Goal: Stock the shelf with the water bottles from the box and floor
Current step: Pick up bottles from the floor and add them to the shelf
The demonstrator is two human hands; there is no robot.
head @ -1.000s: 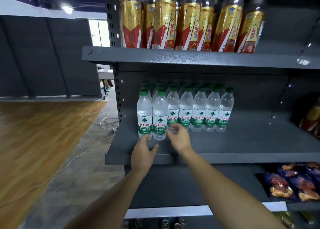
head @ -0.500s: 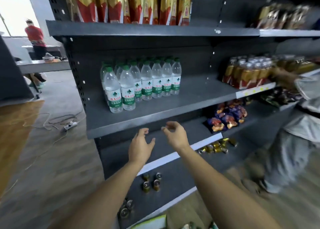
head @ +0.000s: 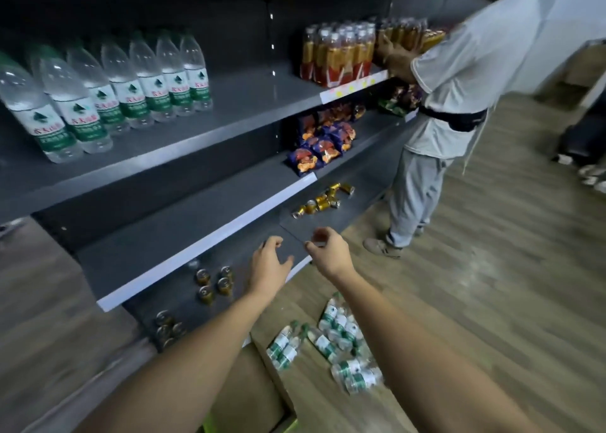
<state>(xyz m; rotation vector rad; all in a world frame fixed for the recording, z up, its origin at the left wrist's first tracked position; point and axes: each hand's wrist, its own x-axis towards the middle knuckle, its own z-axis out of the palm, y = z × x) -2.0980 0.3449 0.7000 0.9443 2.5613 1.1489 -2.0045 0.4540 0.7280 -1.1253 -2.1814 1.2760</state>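
Head view: left hand (head: 269, 267) and right hand (head: 329, 252) outstretched, both loosely curled.

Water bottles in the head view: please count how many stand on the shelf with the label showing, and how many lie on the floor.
Standing water bottles, clear plastic with green labels, on the grey metal shelf, labels showing: 7 (any behind are too blurred)
Lying water bottles, same kind, on the wooden floor: about 8, a blurred pile
Total: about 15

- Gray shelf (head: 249, 95), up and left of the left hand (head: 267, 265): water bottles (head: 131, 85) stand in a row.
- Wood floor (head: 492, 285), under the right hand (head: 329, 252): loose bottles (head: 337, 334) lie down.
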